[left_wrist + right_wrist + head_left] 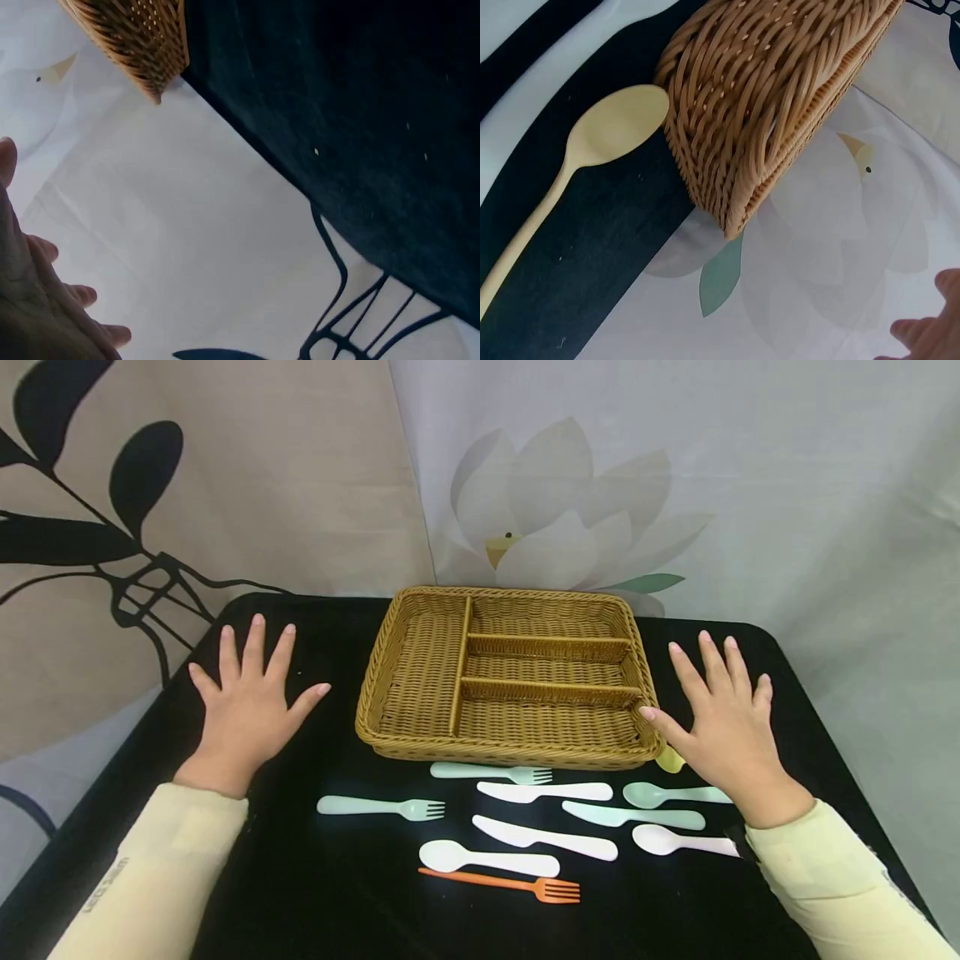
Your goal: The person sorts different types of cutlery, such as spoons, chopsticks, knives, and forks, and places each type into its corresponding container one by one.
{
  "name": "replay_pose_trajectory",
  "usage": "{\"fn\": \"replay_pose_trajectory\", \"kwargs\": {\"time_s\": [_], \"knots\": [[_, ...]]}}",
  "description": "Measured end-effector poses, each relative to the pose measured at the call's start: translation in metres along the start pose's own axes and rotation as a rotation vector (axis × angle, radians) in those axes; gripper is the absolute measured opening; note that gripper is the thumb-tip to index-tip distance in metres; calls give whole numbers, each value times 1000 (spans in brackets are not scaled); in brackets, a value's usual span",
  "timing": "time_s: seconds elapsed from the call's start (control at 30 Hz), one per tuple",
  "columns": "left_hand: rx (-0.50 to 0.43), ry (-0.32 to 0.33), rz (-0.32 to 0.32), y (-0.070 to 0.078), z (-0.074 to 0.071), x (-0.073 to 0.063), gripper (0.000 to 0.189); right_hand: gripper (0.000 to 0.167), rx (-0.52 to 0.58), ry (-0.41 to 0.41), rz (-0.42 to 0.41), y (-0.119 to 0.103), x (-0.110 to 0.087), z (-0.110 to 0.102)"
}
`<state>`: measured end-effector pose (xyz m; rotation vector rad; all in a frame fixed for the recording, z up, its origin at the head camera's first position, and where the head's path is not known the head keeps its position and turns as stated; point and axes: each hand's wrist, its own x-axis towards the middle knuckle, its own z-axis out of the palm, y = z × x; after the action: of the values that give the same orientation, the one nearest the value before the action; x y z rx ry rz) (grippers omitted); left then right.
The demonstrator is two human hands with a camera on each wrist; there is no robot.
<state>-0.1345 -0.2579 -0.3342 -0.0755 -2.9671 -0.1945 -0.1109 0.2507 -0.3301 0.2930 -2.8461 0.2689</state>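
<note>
Both hands are spread with straight fingers, holding nothing. My left hand is over the left of the black table, apart from the wicker basket. My right hand is at the basket's right side; its thumb tip overlaps the rim in the head view, and I cannot tell whether they touch. A yellow spoon lies beside the basket, mostly hidden by the right hand in the head view. Before the basket lie mint forks, white knives, a mint knife, a mint spoon, white spoons and an orange fork.
The basket has one long compartment on the left and three stacked ones on the right, divided by wicker walls. Printed curtains hang behind the table, whose far edge runs close behind the basket.
</note>
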Motion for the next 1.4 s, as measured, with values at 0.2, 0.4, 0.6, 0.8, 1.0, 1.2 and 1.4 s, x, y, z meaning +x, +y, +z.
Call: {"fn": "replay_pose_trajectory", "kwargs": {"time_s": [0.2, 0.4, 0.6, 0.8, 1.0, 1.2, 1.4], "knots": [[-64, -5, 10, 5, 4, 4, 87, 85, 40, -4, -37, -8, -1, 3], [-116, -21, 26, 8, 8, 5, 86, 83, 77, -7, -70, -17, -3, 8], [-159, -60, 39, 12, 16, 11, 86, 82, 147, -6, -98, -27, -7, 12], [-226, -140, 33, 21, 21, 20, 85, 81, 213, -13, -134, -38, -10, 16], [-286, -178, 20, 27, 26, 28, 83, 79, 251, -23, -165, -50, -15, 21], [-359, -225, -24, 32, 33, 35, 80, 77, 282, -79, -178, -65, -21, 25], [-402, -259, -55, 36, 39, 39, 77, 77, 364, -154, -198, -78, -25, 31]]}}
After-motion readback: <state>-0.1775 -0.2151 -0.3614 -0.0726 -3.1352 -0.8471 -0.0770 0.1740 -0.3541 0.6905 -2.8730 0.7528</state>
